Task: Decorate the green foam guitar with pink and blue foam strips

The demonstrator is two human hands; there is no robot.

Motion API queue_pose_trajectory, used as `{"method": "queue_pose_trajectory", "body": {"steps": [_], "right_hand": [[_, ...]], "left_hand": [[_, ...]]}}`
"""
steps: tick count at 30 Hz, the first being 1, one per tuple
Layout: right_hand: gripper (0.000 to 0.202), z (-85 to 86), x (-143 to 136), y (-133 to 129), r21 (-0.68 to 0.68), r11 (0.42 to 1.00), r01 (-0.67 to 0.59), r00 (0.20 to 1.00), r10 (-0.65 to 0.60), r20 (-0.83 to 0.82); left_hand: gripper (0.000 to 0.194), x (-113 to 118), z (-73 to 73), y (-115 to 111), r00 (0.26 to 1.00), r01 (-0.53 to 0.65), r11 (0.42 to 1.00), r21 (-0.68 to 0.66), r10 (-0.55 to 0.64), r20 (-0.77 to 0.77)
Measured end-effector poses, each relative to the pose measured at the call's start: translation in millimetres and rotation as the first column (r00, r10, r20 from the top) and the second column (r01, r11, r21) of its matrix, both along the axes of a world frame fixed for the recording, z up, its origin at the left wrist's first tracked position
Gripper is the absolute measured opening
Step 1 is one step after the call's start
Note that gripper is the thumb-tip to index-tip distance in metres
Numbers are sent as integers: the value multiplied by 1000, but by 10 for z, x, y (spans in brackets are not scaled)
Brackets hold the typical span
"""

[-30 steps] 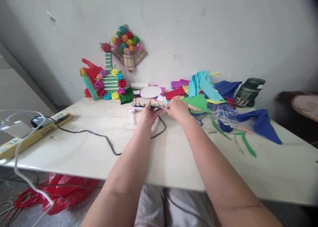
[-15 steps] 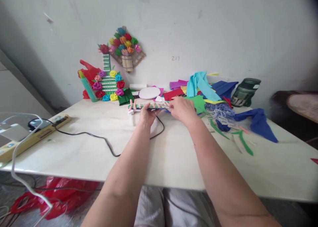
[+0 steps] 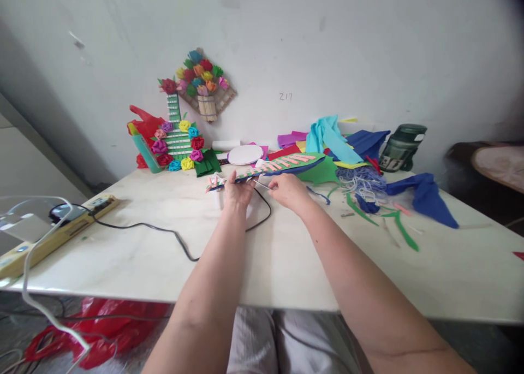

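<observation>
My left hand [image 3: 238,193] is closed around the narrow end of a flat, long craft piece [image 3: 282,165] with a green face, pink strips across it and a dark blue edge. The piece is tilted, its wide end raised to the right. Below it, my right hand [image 3: 290,191] pinches a thin white string [image 3: 262,184], which runs toward the fingers of my left hand. Where the string's other end lies is hidden. Under the piece, a white object [image 3: 219,199] shows only in part.
Paper-flower crafts [image 3: 180,139] lean on the wall at back left. Coloured paper [image 3: 327,139], tangled string [image 3: 360,183] and a dark bottle [image 3: 403,147] lie or stand to the right. A black cable [image 3: 159,228] runs from a power strip [image 3: 61,235] across the table.
The craft piece has turned from nearly level to tilted, its right end now higher and its green face showing. My right hand has left the piece's edge and moved lower, holding white string.
</observation>
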State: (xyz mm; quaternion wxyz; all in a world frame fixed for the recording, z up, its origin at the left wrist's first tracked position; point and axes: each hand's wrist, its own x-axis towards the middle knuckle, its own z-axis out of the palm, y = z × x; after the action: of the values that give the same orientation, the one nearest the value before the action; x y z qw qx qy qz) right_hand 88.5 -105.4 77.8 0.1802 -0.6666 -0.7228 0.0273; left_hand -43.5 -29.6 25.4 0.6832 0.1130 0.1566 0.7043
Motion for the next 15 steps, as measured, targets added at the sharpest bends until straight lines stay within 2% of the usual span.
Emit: {"method": "queue_pose_trajectory", "body": {"steps": [6,15], "right_hand": [[24,-177,-58,58,103,993,61,997,-64,30],[26,-173,-52,52,141,989,42,998,-47,34]], "left_hand": [[10,-10,4,-7,999,50,999,7,-50,-1],[14,-13,17,-7,999,36,999,-40,-37,-11]]}}
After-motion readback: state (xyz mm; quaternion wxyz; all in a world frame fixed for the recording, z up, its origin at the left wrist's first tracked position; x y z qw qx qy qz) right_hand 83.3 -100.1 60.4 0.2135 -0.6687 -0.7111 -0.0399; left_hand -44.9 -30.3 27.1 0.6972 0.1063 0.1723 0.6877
